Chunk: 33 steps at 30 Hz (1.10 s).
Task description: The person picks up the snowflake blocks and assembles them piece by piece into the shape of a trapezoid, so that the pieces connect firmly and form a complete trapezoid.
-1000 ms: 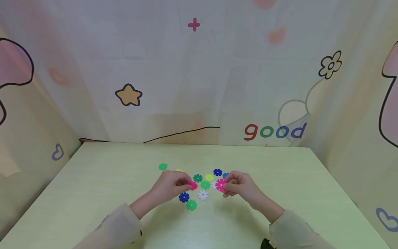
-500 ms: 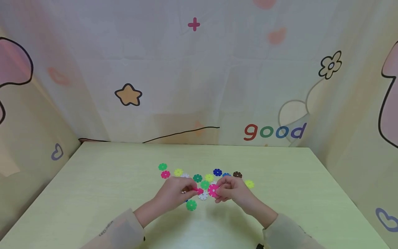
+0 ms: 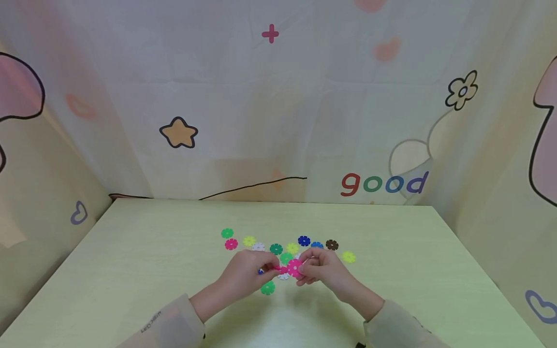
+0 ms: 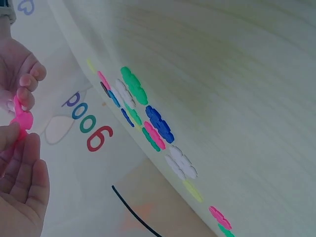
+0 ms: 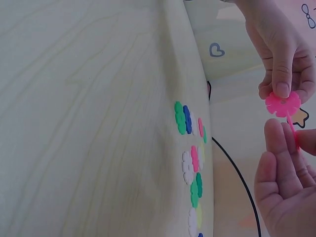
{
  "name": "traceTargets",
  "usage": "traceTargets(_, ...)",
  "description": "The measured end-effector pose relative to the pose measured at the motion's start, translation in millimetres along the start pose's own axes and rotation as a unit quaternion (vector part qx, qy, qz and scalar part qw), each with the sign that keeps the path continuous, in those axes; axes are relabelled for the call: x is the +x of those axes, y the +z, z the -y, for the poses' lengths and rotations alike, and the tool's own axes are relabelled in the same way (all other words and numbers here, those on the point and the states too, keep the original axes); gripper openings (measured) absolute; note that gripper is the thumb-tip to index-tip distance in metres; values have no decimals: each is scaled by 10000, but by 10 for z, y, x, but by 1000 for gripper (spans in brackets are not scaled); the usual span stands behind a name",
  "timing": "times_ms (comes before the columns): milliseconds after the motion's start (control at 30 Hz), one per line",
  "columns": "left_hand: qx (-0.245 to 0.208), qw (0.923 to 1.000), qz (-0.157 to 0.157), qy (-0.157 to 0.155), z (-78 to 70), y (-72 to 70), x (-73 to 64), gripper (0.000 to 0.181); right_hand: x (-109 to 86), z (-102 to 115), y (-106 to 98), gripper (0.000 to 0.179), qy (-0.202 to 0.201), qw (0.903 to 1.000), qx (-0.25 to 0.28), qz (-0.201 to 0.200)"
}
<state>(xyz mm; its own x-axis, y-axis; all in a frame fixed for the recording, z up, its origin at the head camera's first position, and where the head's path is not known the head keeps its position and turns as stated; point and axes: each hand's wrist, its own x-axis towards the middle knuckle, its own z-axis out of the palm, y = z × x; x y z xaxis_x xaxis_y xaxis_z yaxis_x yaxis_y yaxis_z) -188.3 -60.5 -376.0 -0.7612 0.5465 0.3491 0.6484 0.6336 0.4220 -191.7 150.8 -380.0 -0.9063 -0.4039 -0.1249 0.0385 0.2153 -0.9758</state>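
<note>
- Table (image 3: 165, 241): beneath the left hand (image 3: 250, 271) and right hand (image 3: 324, 267).
- Cloth (image 3: 226, 92): upright, beyond both hands.
- Star (image 3: 179, 132): printed on the cloth, left of the left hand.
- Cross (image 3: 270, 34): printed high, centred between the hands.
- Word "good" (image 3: 387, 184): printed low, right of the right hand.
- Flower (image 3: 462, 91): above the word, farther right.

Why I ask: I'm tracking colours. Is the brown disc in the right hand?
No, the right hand pinches a pink disc, and the brown disc lies on the table.

L grip (image 3: 246, 274), R grip (image 3: 325, 268): fingertip pinch
</note>
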Motion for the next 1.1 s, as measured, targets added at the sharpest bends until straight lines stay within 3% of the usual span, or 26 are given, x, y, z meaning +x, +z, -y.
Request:
traceTargets(733,397,9979,-327,401,-26,27,-49,7,-28,7,88,21,129,9992,374,53)
traceTargets(1100,566,9929,-421,959,-33,70,-81,6,-68,-42,113,18,87,9992,395,22)
